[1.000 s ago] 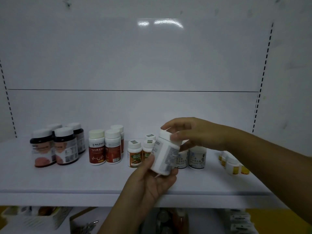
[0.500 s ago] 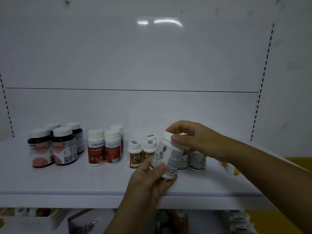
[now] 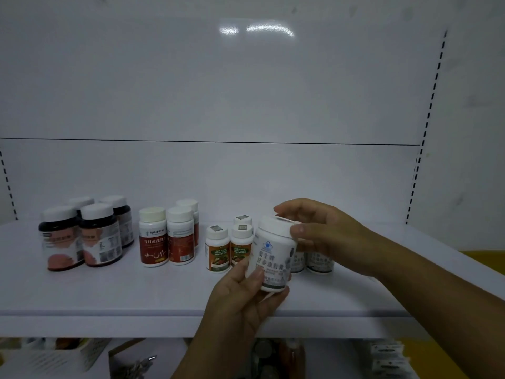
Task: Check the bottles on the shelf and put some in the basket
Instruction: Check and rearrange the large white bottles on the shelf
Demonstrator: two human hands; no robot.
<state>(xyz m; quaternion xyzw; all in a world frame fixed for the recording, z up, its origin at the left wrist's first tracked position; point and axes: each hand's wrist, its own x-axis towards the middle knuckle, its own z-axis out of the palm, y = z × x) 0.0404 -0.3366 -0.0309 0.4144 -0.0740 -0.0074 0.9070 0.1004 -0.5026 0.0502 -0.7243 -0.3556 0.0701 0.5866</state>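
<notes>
**Head view.** The white bottle (image 3: 273, 253) is off the shelf (image 3: 136, 291) and held in both hands above its front half, tilted slightly, label towards the camera. The left hand (image 3: 246, 299) supports it from below, fingers curled under the base and thumb pressed on the label. The right hand (image 3: 322, 231) is at the top, thumb and fingers clamped on the rim of the cap.

**Hazards.**
- The grip sits at the two ends only. If either hand lets go early, the bottle is likely to tip and drop onto the shelf or over its front edge.
- The small orange-label bottles (image 3: 218, 250) stand just beside the left thumb. A sideways turn of the bottle could topple them.
- The right wrist passes close over two white bottles (image 3: 319, 262) at the back. A lowered forearm would knock them.
- Any twist at the cap risks loosening it.

**Shelf and room.** The shelf is white and lit dimly. From the left it carries dark bottles (image 3: 82, 236) with white caps, then red-label bottles (image 3: 164, 239), all upright in close groups. The back panel (image 3: 246, 91) is plain white, with slotted uprights at both sides. Below the shelf at lower left, a white slotted basket (image 3: 68, 354) is partly in view. Its contents cannot be made out.
</notes>
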